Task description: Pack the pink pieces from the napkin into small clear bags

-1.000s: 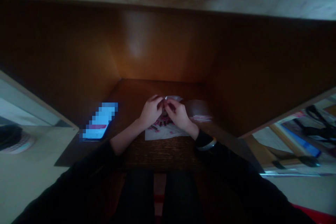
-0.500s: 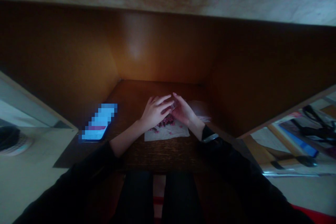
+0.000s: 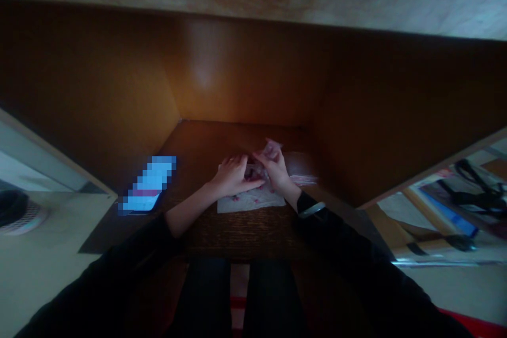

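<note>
- Since it's all happening inside a brown wooden nook (image 3: 245,68), the side panels box the view in, and the stuff beyond them only shows in slivers at the edges.
- Off to the left of the left hand (image 3: 233,176) sits a phone (image 3: 148,185) (its screen is pixelated, so no reading it), well apart from the work. Nothing blocks the hands.
- A loose clear plastic bag (image 3: 301,170) lies on the tabletop (image 3: 241,235) just past the right hand (image 3: 276,168).
- A crumpled piece of clear plastic (image 3: 271,150) sticks up between the hands, with a small reddish clump (image 3: 253,171) at its base. Can't tell if the clump is inside it or under it.
- The left fingers (image 3: 253,184) are curled closed over the clump, and the right fingers (image 3: 261,155) pinch the plastic.
- All of this sits over a white paper sheet (image 3: 251,202) with pink-red specks, on dark, finely grained wood.
- There's a shiny bangle (image 3: 312,210) at the right wrist, just past a black sleeve (image 3: 336,237).
</note>
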A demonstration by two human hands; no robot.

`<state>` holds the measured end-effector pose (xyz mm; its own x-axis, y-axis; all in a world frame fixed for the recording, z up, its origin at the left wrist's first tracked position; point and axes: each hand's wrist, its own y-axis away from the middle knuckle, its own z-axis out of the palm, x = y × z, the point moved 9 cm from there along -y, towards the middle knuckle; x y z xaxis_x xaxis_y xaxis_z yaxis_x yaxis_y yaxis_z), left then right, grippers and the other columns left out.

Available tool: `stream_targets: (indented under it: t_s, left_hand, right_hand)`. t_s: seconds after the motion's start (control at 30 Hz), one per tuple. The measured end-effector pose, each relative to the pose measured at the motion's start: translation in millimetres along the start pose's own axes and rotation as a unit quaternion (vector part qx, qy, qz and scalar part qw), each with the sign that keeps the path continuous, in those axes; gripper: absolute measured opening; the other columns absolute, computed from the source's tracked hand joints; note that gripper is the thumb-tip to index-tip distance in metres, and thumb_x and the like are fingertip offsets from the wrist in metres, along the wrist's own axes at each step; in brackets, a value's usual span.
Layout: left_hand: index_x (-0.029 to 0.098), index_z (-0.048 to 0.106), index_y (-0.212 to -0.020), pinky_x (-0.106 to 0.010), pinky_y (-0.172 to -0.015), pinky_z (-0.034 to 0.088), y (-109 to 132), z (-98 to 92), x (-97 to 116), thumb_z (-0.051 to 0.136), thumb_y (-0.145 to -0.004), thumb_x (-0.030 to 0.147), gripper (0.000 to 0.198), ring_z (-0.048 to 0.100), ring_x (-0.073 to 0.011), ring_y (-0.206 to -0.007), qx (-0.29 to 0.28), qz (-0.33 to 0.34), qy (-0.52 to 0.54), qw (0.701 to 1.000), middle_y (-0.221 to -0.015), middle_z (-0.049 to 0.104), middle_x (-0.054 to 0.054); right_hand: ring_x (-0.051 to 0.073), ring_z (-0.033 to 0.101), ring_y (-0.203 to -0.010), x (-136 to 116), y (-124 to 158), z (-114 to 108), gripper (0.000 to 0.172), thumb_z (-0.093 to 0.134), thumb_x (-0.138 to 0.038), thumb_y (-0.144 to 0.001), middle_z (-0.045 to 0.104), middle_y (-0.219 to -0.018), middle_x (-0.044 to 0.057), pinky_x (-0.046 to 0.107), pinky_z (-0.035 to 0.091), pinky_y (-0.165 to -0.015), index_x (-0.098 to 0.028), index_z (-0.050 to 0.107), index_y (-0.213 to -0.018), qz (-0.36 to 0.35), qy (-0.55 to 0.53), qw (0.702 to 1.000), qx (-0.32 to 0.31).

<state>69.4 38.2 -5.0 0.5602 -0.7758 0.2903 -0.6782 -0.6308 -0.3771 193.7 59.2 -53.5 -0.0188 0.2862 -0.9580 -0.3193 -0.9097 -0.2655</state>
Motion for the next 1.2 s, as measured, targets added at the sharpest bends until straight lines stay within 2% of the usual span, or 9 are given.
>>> stream_targets:
  t_s: [0.1, 0.2, 0.33, 0.53, 0.7, 0.83, 0.97, 1.07, 1.2]
  left_hand:
    - [0.013, 0.057, -0.110, -0.045, -0.087, 0.049, 0.4, 13.8, -2.4, 0.064, -0.076, 0.060, 0.059, 0.063, -0.0318, -0.099, -0.026, 0.012, 0.039, 0.999, -0.108, 0.065, -0.018]
    - [0.014, 0.056, -0.117, -0.045, -0.093, 0.048, 0.3, 18.3, -1.9, 0.067, -0.077, 0.052, 0.056, 0.061, -0.0316, -0.107, -0.021, 0.027, 0.059, 0.998, -0.115, 0.064, -0.018]
    - [0.016, 0.054, -0.122, -0.048, -0.099, 0.045, 0.1, 21.0, -2.1, 0.067, -0.079, 0.044, 0.053, 0.059, -0.0315, -0.114, -0.011, 0.034, 0.085, 0.996, -0.121, 0.063, -0.017]
    - [0.015, 0.053, -0.122, -0.051, -0.104, 0.041, -0.3, 19.2, 1.2, 0.068, -0.079, 0.039, 0.051, 0.056, -0.0322, -0.119, -0.011, 0.049, 0.105, 0.993, -0.124, 0.061, -0.017]
    - [0.014, 0.054, -0.120, -0.051, -0.102, 0.043, -2.7, 18.5, -3.0, 0.070, -0.078, 0.036, 0.050, 0.056, -0.0321, -0.117, -0.018, 0.032, 0.136, 0.990, -0.123, 0.062, -0.017]
    - [0.015, 0.053, -0.123, -0.052, -0.102, 0.042, -4.6, 16.0, -6.5, 0.071, -0.078, 0.032, 0.052, 0.057, -0.0299, -0.116, -0.002, 0.028, 0.182, 0.983, -0.126, 0.061, -0.016]
    - [0.017, 0.058, -0.117, -0.049, -0.097, 0.047, -4.4, 11.3, -5.0, 0.073, -0.075, 0.032, 0.047, 0.060, -0.0278, -0.111, 0.010, 0.023, 0.218, 0.976, -0.120, 0.064, -0.014]
    - [0.018, 0.062, -0.110, -0.044, -0.091, 0.051, -5.1, 5.7, -6.8, 0.073, -0.075, 0.033, 0.039, 0.063, -0.0257, -0.108, 0.025, -0.001, 0.269, 0.963, -0.114, 0.067, -0.012]
    - [0.018, 0.066, -0.089, -0.033, -0.077, 0.054, -8.9, 4.9, -25.5, 0.061, -0.085, 0.033, 0.017, 0.067, -0.0177, -0.084, 0.047, -0.077, 0.395, 0.914, -0.092, 0.072, -0.007]
  right_hand:
    - [0.017, 0.060, -0.081, -9.3, 5.7, 3.6, 0.068, 0.074, -0.033, -0.071, 0.060, -0.088, 0.000, 0.037, 0.051, -0.082, -0.027, 0.041, -0.131, -0.037, 0.011, 0.999, -0.003]
    - [0.018, 0.060, -0.081, -21.5, 10.9, 12.5, 0.068, 0.073, -0.030, -0.072, 0.060, -0.091, 0.002, 0.039, 0.050, -0.085, -0.027, 0.040, -0.132, -0.064, 0.033, 0.997, -0.042]
    - [0.019, 0.060, -0.081, -27.3, 14.2, 16.3, 0.068, 0.069, -0.028, -0.075, 0.060, -0.088, 0.001, 0.041, 0.050, -0.087, -0.027, 0.038, -0.136, -0.063, 0.051, 0.995, -0.057]
    - [0.019, 0.062, -0.082, -29.8, 14.9, 18.3, 0.068, 0.071, -0.024, -0.074, 0.062, -0.088, 0.001, 0.041, 0.052, -0.088, -0.027, 0.040, -0.135, -0.069, 0.008, 0.995, -0.066]
    - [0.019, 0.064, -0.085, -29.1, 12.2, 16.4, 0.070, 0.070, -0.028, -0.076, 0.066, -0.092, 0.002, 0.042, 0.052, -0.090, -0.028, 0.039, -0.139, -0.058, 0.026, 0.996, -0.057]
    - [0.018, 0.066, -0.088, -30.0, 11.5, 14.2, 0.064, 0.067, -0.034, -0.079, 0.070, -0.096, 0.003, 0.040, 0.052, -0.089, -0.028, 0.043, -0.138, -0.046, 0.023, 0.997, -0.049]
    - [0.019, 0.066, -0.096, -31.1, 11.3, 14.6, 0.057, 0.065, -0.038, -0.081, 0.071, -0.101, 0.005, 0.041, 0.053, -0.088, -0.028, 0.048, -0.135, -0.044, 0.027, 0.997, -0.055]
    - [0.020, 0.067, -0.100, -29.4, 9.9, 14.2, 0.051, 0.063, -0.043, -0.083, 0.071, -0.103, 0.006, 0.044, 0.052, -0.092, -0.027, 0.053, -0.130, -0.032, -0.002, 0.998, -0.058]
    - [0.021, 0.067, -0.101, -24.5, 7.5, 11.8, 0.042, 0.063, -0.046, -0.082, 0.071, -0.105, 0.008, 0.044, 0.050, -0.095, -0.023, 0.061, -0.117, 0.000, -0.067, 0.997, -0.049]
